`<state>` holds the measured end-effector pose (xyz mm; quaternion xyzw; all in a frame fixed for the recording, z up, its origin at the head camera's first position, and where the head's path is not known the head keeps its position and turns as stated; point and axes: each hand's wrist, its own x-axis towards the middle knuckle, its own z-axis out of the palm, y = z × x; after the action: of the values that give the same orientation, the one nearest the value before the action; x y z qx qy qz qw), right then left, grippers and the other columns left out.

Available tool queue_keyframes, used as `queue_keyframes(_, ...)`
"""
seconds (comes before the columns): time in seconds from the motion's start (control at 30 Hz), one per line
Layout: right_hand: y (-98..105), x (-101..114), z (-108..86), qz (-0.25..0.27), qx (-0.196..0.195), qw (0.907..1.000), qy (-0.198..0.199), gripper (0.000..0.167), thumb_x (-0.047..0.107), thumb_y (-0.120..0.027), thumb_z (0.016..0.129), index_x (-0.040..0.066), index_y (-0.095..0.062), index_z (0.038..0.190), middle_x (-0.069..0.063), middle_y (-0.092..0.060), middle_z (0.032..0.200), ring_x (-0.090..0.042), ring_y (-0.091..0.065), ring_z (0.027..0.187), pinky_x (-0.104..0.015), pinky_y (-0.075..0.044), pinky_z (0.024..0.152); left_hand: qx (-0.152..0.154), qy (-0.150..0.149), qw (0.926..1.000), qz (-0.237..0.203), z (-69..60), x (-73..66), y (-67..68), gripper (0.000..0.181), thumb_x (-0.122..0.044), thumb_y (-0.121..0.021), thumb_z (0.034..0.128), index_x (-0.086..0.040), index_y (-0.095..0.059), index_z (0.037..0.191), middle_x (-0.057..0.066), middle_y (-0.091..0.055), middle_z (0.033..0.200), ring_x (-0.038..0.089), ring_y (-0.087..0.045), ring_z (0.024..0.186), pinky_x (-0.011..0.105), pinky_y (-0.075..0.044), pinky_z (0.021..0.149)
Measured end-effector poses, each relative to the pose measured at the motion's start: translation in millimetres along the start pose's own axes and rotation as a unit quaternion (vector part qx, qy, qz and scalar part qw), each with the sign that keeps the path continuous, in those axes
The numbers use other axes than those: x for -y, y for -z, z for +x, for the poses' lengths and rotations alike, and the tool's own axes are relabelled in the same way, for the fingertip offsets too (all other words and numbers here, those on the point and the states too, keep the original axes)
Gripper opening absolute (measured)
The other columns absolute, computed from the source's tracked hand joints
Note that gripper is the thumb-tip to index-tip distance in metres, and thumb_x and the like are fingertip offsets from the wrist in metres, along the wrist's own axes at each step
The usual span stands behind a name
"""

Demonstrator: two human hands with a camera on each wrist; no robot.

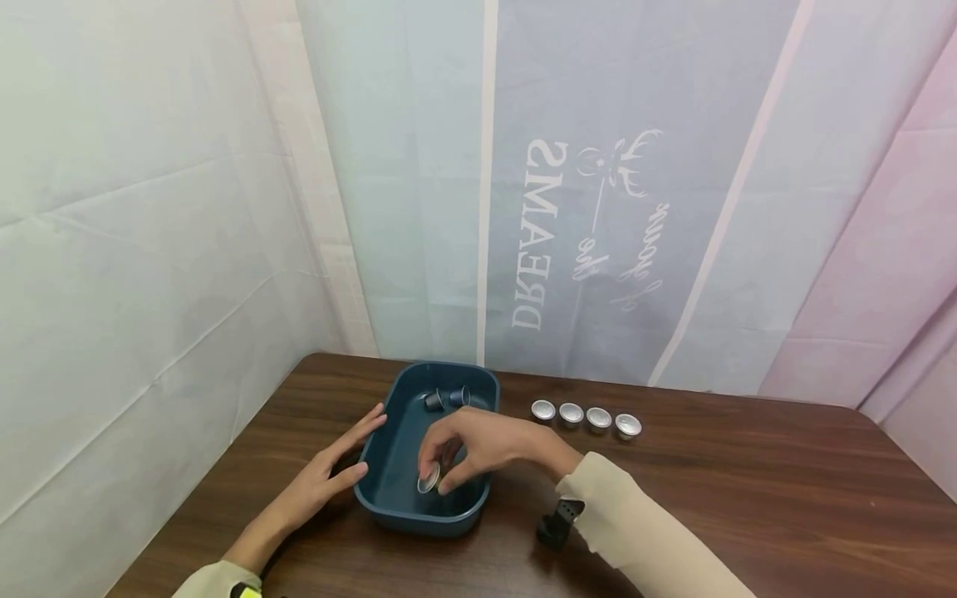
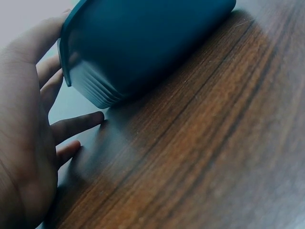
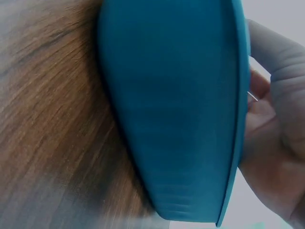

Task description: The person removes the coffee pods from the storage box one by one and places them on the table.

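A blue plastic bin [image 1: 419, 523] stands on the table. Inside its near half, my right hand [image 1: 482, 444] pinches a silver-lidded coffee capsule [image 1: 428, 482] between thumb and fingers. My left hand [image 1: 325, 477] rests at the bin's left side, fingers spread, the thumb at the rim; in the left wrist view the left hand [image 2: 28, 124] lies against the bin's outer wall. Two dark coffee capsules [image 1: 434, 402] lie on their sides at the bin's far end. The bin wall [image 3: 176, 109] hides the fingertips and held capsule in the right wrist view.
Right of the bin, several coffee capsules [image 1: 571, 414] stand in a row with silver lids up. The brown wooden table [image 1: 718, 490] ends at a printed cloth backdrop [image 1: 583, 249]. Another pale cloth [image 1: 149, 249] hangs along the left.
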<state>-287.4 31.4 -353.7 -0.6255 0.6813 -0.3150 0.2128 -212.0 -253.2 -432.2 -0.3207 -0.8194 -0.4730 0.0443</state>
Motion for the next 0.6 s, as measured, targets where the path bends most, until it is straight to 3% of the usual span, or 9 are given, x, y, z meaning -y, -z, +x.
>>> queue_keyframes(0.3, 6.0, 11.1, -18.6, 0.053, -0.082, 0.9949, 0.026, 0.022, 0.007, -0.074, 0.084, 0.008, -0.069, 0.106, -0.002, -0.062, 0.110, -0.009, -0.063, 0.095, -0.032, -0.053, 0.080, 0.000, 0.000, 1.0000, -0.005, 0.9, -1.4, 0.0, 0.058, -0.003, -0.046, 0.0973, -0.010, -0.027, 0.151, 0.006, -0.014, 0.159, 0.021, -0.019, 0.143, 0.041, -0.027, 0.106)
queue_keyframes(0.43, 10.0, 23.3, -26.5, 0.062, -0.122, 0.9892, 0.053, 0.022, -0.003, -0.072, 0.082, -0.001, -0.068, 0.104, -0.014, -0.061, 0.111, -0.016, -0.062, 0.096, -0.039, -0.054, 0.077, 0.000, 0.000, 1.0000, -0.005, 1.2, -0.2, 0.2, 0.058, -0.002, -0.046, 0.0970, -0.009, -0.027, 0.151, 0.007, -0.014, 0.159, 0.021, -0.019, 0.143, 0.041, -0.027, 0.106)
queue_keyframes(0.6, 11.2, 28.4, -32.2, 0.064, -0.155, 0.9842, 0.057, 0.022, -0.006, -0.072, 0.081, -0.003, -0.068, 0.103, -0.020, -0.061, 0.111, -0.019, -0.059, 0.099, -0.043, -0.053, 0.075, 0.000, 0.002, 1.0000, -0.003, 0.7, 0.6, 0.3, 0.058, -0.002, -0.046, 0.0970, -0.010, -0.028, 0.151, 0.008, -0.014, 0.159, 0.021, -0.020, 0.143, 0.045, -0.028, 0.105)
